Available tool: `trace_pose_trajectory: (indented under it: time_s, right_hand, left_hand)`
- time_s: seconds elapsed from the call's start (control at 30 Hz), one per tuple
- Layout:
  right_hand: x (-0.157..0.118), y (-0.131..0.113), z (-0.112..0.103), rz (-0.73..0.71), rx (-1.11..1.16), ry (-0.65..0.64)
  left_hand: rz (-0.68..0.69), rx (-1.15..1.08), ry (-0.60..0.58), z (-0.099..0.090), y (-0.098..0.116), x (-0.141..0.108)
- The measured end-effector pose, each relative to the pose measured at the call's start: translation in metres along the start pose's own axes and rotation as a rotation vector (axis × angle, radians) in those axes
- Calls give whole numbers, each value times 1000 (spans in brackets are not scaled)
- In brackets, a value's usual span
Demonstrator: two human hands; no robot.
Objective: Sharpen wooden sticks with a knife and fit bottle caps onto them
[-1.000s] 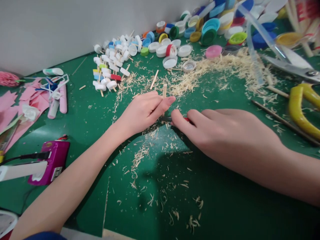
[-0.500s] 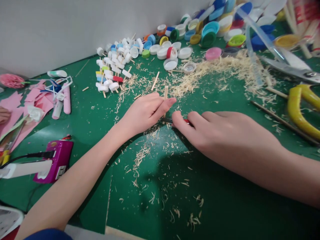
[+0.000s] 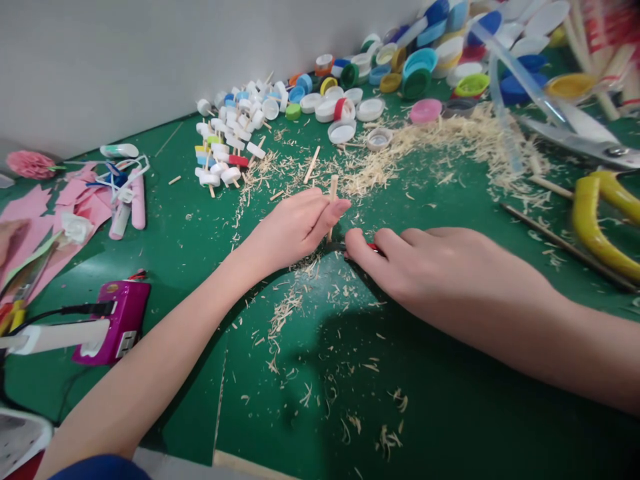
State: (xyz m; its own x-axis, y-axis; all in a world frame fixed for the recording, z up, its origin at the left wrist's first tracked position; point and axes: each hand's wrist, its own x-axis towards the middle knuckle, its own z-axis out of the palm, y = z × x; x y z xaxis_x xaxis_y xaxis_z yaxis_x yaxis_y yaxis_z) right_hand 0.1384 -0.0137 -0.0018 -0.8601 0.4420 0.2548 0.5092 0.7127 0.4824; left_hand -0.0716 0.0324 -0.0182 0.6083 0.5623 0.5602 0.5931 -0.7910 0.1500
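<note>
My left hand (image 3: pixel 305 217) pinches a short wooden stick (image 3: pixel 334 187) that stands nearly upright, its top showing above the thumb and its lower end beside the tool. My right hand (image 3: pixel 425 260) is closed around a small knife (image 3: pixel 335 247) with a dark blade and a bit of red at the handle; most of the handle is hidden in the fingers. The blade lies close to the stick's lower end; I cannot tell whether it touches. Wood shavings (image 3: pixel 285 313) are scattered on the green table (image 3: pixel 270 427) around both hands.
White caps on sticks (image 3: pixel 225 147) cluster ahead; coloured bottle caps (image 3: pixel 420 67) pile up behind. Large yellow-handled scissors (image 3: pixel 590 207) lie right, near a thin dark rod (image 3: pixel 565 247). A purple power adapter (image 3: pixel 115 320) with cables sits left, by pink paper (image 3: pixel 85 193). Another person's hand (image 3: pixel 10 237) shows at the left edge.
The view has shifted slightly. The blade sits a little lower along the stick. Both hands keep their holds. The other person's hand at the left edge has moved a little.
</note>
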Motion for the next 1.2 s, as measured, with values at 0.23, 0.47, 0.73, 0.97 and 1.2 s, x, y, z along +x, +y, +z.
trace_pose_trajectory:
  time_s: [0.23, 0.47, 0.73, 0.97, 1.2]
  right_hand:
    - [-1, 3, 3, -28, 15, -35]
    - [-5, 3, 3, 35, 12, 53]
    - [-4, 2, 3, 89, -71, 143]
    - [0, 3, 0, 86, -78, 102]
    - [1, 3, -4, 50, -67, 69]
  left_hand:
    - [1, 11, -5, 0, 1, 1]
    - [-7, -5, -3, -1, 1, 2]
    - [-45, 1, -31, -1, 1, 1]
    - [-67, -6, -37, -1, 1, 0]
    - [-71, -26, -46, -1, 1, 0]
